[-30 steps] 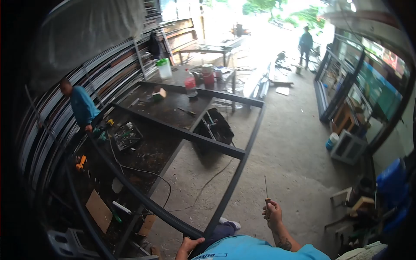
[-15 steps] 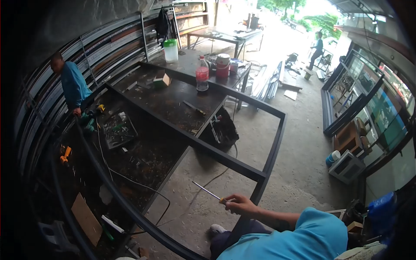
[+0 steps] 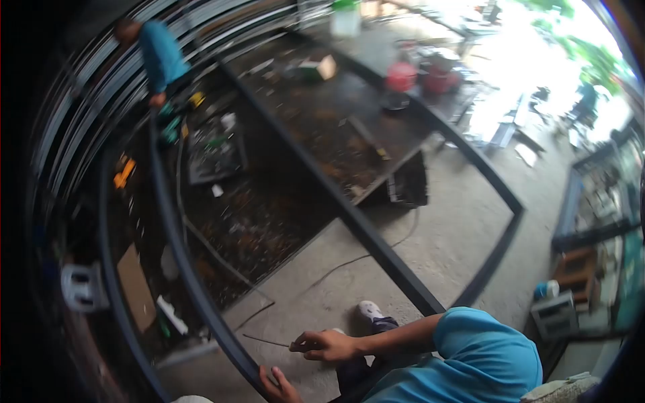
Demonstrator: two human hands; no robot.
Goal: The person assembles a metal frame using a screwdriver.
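Note:
My right hand [image 3: 324, 345] is closed around the handle of a screwdriver [image 3: 267, 340]. The thin shaft points left toward a long dark metal frame [image 3: 190, 272]. My left hand [image 3: 281, 387] is at the bottom edge, fingers apart, touching or almost touching the side of the frame's near bar; part of it is cut off. The frame lies across a dark, littered worktable [image 3: 269, 221] and reaches out over the floor on the right.
A co-worker in a blue shirt [image 3: 161, 55] stands at the far left, one hand by the frame's end. On the table are an orange power tool [image 3: 124, 172], a tray of hardware [image 3: 216, 153], a wooden board [image 3: 136, 285] and a cable [image 3: 215, 255]. A white stool [image 3: 83, 287] stands left.
My view has swung, so the table and frame sit differently. My right hand has brought the screwdriver lower and closer to the frame's near bar. My left hand has come into view.

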